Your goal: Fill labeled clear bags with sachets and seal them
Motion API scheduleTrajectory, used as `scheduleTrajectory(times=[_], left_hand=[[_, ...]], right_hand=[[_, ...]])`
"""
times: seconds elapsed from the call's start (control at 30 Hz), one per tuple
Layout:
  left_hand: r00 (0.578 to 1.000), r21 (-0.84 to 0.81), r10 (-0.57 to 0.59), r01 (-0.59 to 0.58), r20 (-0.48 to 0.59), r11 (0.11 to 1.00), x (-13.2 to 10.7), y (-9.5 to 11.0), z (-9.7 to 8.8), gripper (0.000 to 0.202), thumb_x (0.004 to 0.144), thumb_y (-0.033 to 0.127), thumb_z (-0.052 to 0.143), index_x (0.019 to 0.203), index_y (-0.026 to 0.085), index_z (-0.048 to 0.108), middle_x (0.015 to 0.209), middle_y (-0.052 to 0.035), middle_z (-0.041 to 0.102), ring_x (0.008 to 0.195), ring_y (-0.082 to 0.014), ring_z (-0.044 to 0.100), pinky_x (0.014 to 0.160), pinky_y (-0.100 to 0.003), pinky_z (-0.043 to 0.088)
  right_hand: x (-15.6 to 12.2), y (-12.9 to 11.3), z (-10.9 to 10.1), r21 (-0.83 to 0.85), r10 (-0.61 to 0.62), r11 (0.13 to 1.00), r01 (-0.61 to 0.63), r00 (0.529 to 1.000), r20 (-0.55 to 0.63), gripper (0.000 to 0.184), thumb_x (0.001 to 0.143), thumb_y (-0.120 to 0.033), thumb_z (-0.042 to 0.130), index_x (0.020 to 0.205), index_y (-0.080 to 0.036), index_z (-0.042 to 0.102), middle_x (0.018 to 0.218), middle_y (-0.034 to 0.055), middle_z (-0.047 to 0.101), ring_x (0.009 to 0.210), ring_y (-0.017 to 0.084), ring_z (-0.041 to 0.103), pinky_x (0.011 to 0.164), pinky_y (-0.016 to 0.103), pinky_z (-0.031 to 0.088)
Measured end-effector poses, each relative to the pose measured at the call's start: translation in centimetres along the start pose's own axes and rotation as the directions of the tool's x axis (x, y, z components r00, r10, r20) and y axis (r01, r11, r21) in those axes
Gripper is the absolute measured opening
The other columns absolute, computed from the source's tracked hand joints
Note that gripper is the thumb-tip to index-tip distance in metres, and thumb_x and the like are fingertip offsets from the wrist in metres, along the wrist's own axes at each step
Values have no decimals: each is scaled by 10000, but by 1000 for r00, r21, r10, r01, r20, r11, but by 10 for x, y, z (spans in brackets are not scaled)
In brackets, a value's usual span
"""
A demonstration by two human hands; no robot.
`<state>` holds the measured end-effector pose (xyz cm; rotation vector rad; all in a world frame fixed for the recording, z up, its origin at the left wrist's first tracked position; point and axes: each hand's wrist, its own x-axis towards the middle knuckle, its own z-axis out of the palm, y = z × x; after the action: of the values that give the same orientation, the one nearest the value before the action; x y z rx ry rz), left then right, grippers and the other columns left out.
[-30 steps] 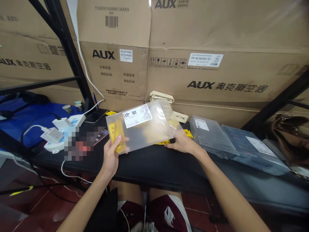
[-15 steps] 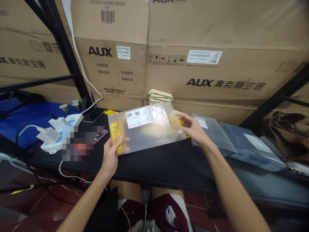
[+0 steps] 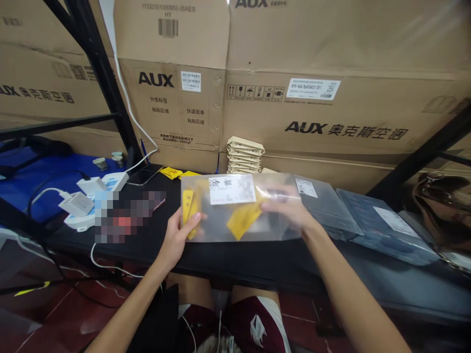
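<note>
A translucent plastic bag with a white printed label lies level above the table. My left hand is closed on its left end, thumb in front, where folded yellow packets show. Through the plastic I see my right hand, inside the bag from its right end. Its fingers are closed on a yellow packet, which tilts down to the left in the bag. The fingertips look hazy behind the film.
Behind the bag stand a stack of folded beige packets and some yellow packets. Two bagged items, one grey and one dark blue, lie at right. A power strip with white cables is at left. Large cartons form the back.
My right hand has moved from the bag's right end to inside it, bringing a yellow packet in. The bag has shifted slightly right and levelled out.
</note>
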<state>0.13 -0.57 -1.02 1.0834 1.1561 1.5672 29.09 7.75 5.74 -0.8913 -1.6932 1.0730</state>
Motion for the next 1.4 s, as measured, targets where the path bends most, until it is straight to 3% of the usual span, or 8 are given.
scheduleTrajectory(times=[0.23,0.43,0.63,0.73,0.87,1.03,1.17,1.4], left_hand=[[968,87,28,-52,250,995,-4,3,6,470,897,522,829,1232,195,779,1167,-113,811,1061,-300,758,873,-339,599],[941,142,22,-74,338,987,-4,3,4,489,856,499,871,1233,204,767,1096,-101,805,990,-285,742,801,-323,581],[987,2,-18,18,157,1000,2,3,-1,553,683,452,993,1123,174,807,1028,-96,819,915,-271,751,765,-311,585],[994,-209,-56,34,-98,977,9,2,-2,536,650,480,998,1033,149,822,983,-104,819,865,-254,750,712,-298,583],[957,-381,-56,-59,-283,923,14,4,-2,489,665,457,989,1035,181,829,1017,-76,806,808,-198,714,607,-250,535],[952,-402,-31,-98,-303,910,14,6,0,486,695,462,977,1058,180,820,1026,-57,781,792,-169,681,600,-242,534],[953,-401,-35,-94,-302,911,14,6,0,506,694,466,978,1060,159,810,1033,-53,773,798,-166,675,609,-246,537],[969,-347,-22,-67,-245,936,13,3,0,536,715,459,981,1122,157,809,1060,-88,808,982,-266,757,797,-333,607]], right_hand=[[-17,20,48,-284,-54,955,86,991,118,536,846,-538,858,1317,-319,729,1433,81,738,1364,377,684,1243,642,497],[-21,15,55,-177,31,984,31,942,335,279,968,-519,733,1087,-271,784,1049,65,823,1038,280,784,1053,493,648],[-19,-15,37,-18,-10,1000,20,896,445,323,992,-417,729,1273,-264,772,1218,73,838,857,217,832,921,418,702],[-8,-14,23,195,-148,971,140,989,29,141,944,-357,755,984,-238,817,928,35,849,702,201,806,715,372,708],[5,14,19,54,-223,955,292,823,-522,80,856,-204,712,833,-229,784,727,-5,786,659,190,786,687,338,682],[1,47,44,-485,-313,834,265,949,-21,267,935,-229,657,1128,-223,842,1213,104,843,1175,312,797,1087,528,622],[-4,55,58,-641,-144,681,354,923,356,543,1016,-309,669,1552,-230,628,1675,148,546,1567,359,512,1289,634,410],[-12,45,64,-776,-191,534,335,942,275,438,1028,-335,682,1419,-137,694,1372,219,738,1277,388,698,1121,610,514]])
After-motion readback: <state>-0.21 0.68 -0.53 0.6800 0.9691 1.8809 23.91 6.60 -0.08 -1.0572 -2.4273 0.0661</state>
